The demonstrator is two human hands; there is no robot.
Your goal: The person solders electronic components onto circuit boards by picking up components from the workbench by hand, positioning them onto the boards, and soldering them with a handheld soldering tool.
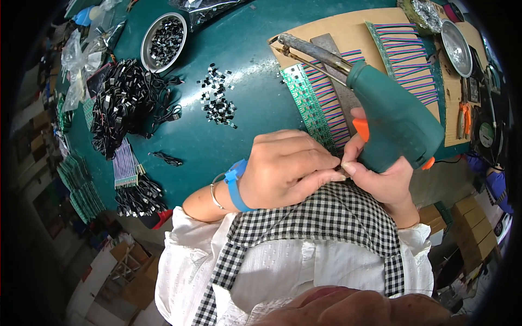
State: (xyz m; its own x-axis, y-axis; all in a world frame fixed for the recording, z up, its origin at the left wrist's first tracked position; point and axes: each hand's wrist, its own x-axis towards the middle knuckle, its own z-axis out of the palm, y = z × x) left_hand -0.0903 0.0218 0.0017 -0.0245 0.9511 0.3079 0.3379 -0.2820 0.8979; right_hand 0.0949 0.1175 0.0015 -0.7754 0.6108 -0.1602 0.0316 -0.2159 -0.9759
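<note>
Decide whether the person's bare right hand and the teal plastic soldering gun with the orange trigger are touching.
Touching. The head view shows the bare right hand curled around the grip of the teal plastic soldering gun.

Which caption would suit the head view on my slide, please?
Left hand and right hand come together beside a green soldering gun and a green circuit-board panel.

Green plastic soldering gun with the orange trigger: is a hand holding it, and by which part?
The bare right hand holds the soldering gun by its green handle, near the trigger. Whether the left hand holds anything cannot be told.
</note>
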